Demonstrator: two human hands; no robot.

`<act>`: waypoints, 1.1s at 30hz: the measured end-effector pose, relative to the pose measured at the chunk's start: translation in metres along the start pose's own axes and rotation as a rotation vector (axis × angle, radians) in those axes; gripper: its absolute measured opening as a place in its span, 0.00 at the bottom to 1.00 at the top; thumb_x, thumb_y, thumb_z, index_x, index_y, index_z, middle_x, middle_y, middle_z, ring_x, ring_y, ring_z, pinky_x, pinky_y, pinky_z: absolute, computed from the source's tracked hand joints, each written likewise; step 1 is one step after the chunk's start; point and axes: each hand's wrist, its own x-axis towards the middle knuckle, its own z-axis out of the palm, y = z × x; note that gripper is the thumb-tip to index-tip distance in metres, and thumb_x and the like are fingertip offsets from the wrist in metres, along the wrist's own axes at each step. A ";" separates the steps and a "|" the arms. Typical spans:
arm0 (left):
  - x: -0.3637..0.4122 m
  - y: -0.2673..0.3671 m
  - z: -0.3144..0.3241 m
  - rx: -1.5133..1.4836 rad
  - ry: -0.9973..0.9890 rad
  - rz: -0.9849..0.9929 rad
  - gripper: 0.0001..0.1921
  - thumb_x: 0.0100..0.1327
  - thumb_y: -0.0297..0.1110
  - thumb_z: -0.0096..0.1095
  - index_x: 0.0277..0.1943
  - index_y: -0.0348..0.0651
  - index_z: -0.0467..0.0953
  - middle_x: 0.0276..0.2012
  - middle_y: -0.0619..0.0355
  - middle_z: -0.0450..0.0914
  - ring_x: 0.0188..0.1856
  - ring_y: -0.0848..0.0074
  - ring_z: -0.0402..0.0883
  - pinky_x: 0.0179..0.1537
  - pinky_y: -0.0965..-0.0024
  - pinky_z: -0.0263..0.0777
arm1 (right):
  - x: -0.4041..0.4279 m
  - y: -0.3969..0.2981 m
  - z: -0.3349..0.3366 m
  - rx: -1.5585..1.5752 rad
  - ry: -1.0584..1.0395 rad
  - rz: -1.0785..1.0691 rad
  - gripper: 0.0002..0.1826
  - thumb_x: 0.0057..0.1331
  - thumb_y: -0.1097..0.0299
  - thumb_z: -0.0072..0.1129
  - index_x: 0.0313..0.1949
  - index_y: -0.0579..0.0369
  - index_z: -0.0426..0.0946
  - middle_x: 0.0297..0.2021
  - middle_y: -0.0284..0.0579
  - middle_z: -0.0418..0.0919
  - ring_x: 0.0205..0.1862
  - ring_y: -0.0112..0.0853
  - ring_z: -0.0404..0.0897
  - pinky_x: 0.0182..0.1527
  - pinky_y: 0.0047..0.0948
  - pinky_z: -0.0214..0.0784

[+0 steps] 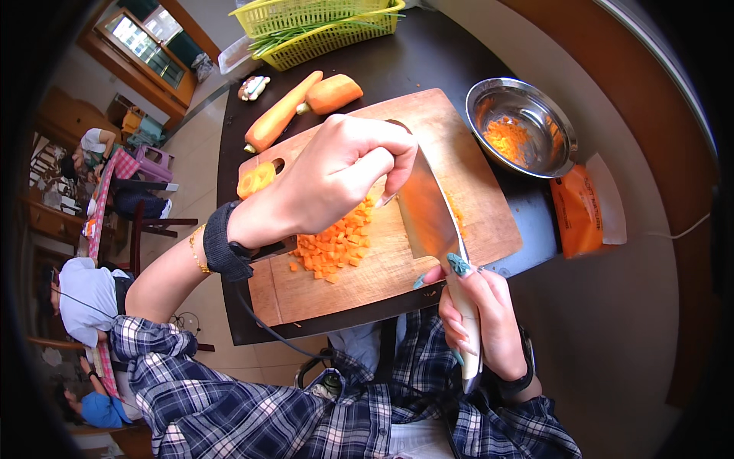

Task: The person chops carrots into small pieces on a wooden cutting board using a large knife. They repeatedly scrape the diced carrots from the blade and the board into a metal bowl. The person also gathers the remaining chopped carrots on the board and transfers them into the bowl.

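A kitchen knife (427,212) with a broad blade and pale handle is in my right hand (484,321), its blade over the right part of a wooden cutting board (390,287). My left hand (338,172) arches over the board with curled fingers beside the blade's left edge; its fingertips are partly hidden, so a hold cannot be told. Diced carrot (335,246) lies heaped partly beneath that hand. Small carrot bits (456,212) lie right of the blade. Yellow-orange slices (256,179) rest by the board's handle hole. A whole peeled carrot (284,112) and a cut carrot (334,93) lie beyond the board.
A steel bowl (522,127) with finely cut carrot stands right of the board, near an orange tissue pack (578,212). Yellow baskets (327,49) with green stalks, a clear container (236,57) and a small figurine (253,88) stand at the back. Other people sit at the left.
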 end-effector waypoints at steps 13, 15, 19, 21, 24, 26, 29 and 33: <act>-0.009 -0.005 -0.001 -0.066 -0.103 -0.125 0.13 0.68 0.33 0.44 0.35 0.32 0.73 0.26 0.57 0.74 0.30 0.79 0.73 0.37 0.75 0.68 | 0.004 -0.002 -0.003 -0.002 0.021 -0.012 0.18 0.70 0.60 0.37 0.43 0.65 0.67 0.13 0.34 0.64 0.09 0.19 0.61 0.13 0.16 0.55; -0.008 -0.004 -0.003 -0.056 -0.135 -0.141 0.11 0.67 0.31 0.45 0.37 0.33 0.74 0.27 0.57 0.75 0.31 0.79 0.74 0.37 0.75 0.69 | -0.002 -0.008 -0.005 0.029 0.015 -0.009 0.19 0.70 0.60 0.37 0.43 0.67 0.67 0.13 0.35 0.64 0.09 0.19 0.61 0.12 0.16 0.54; -0.007 -0.006 -0.001 -0.052 -0.125 -0.162 0.11 0.66 0.30 0.45 0.37 0.33 0.74 0.28 0.58 0.75 0.32 0.78 0.74 0.39 0.75 0.69 | -0.013 -0.022 -0.007 -0.007 0.020 -0.020 0.20 0.70 0.60 0.37 0.43 0.68 0.67 0.12 0.36 0.64 0.08 0.19 0.60 0.11 0.16 0.54; -0.007 -0.006 0.001 -0.059 -0.106 -0.152 0.10 0.65 0.29 0.45 0.38 0.33 0.74 0.28 0.58 0.75 0.33 0.78 0.74 0.39 0.75 0.69 | -0.016 -0.030 -0.012 -0.054 0.021 -0.045 0.20 0.69 0.60 0.38 0.44 0.68 0.68 0.12 0.35 0.64 0.09 0.18 0.61 0.12 0.15 0.54; -0.005 -0.005 0.003 -0.025 -0.048 -0.151 0.09 0.61 0.26 0.48 0.37 0.34 0.76 0.30 0.58 0.76 0.34 0.78 0.74 0.41 0.75 0.69 | -0.019 -0.039 -0.021 -0.203 0.067 -0.120 0.20 0.69 0.60 0.39 0.43 0.68 0.70 0.12 0.34 0.64 0.09 0.17 0.61 0.13 0.14 0.54; -0.006 -0.009 -0.002 0.210 -0.125 -0.002 0.08 0.55 0.23 0.52 0.34 0.37 0.80 0.33 0.58 0.78 0.37 0.78 0.76 0.43 0.75 0.69 | -0.022 -0.045 -0.024 -0.226 0.087 -0.102 0.19 0.69 0.60 0.39 0.43 0.67 0.70 0.12 0.34 0.64 0.09 0.16 0.61 0.13 0.14 0.54; -0.002 -0.008 0.004 0.109 -0.097 -0.079 0.08 0.50 0.21 0.57 0.31 0.39 0.82 0.34 0.57 0.80 0.38 0.78 0.77 0.43 0.75 0.69 | -0.024 -0.046 -0.029 -0.244 0.103 -0.092 0.19 0.69 0.60 0.39 0.43 0.67 0.70 0.12 0.33 0.64 0.09 0.16 0.61 0.13 0.14 0.54; -0.003 -0.015 0.008 0.009 -0.011 -0.184 0.09 0.49 0.21 0.59 0.34 0.39 0.83 0.33 0.57 0.82 0.37 0.78 0.78 0.43 0.76 0.70 | -0.023 -0.044 -0.031 -0.243 0.091 -0.078 0.19 0.69 0.61 0.38 0.43 0.66 0.70 0.12 0.33 0.64 0.09 0.16 0.61 0.13 0.14 0.54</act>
